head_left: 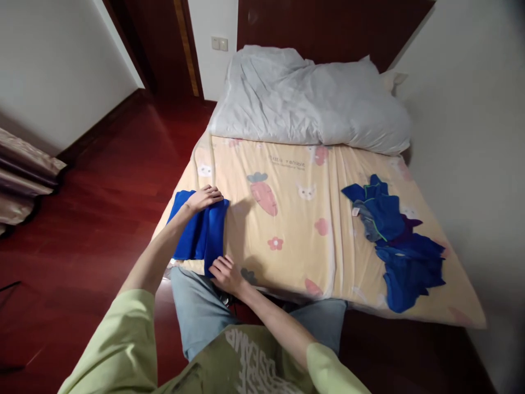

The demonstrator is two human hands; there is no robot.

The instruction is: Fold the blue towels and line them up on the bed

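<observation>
A bright blue garment (192, 235) lies partly folded on the near left corner of the bed, with a long strip doubled over along its right side. Its exact kind does not show. My left hand (205, 198) has its fingers closed over the far end of that strip. At the near end, close to the bed's front edge, my right hand (225, 273) pinches the strip's lower corner. The palms hide small parts of the cloth.
The bed (287, 219) has a yellow sheet printed with carrots and rabbits. On its right side lies a loose pile of dark blue clothes (394, 241). A grey-white quilt (311, 104) is bunched at the headboard. Curtains (24, 180) hang at the left.
</observation>
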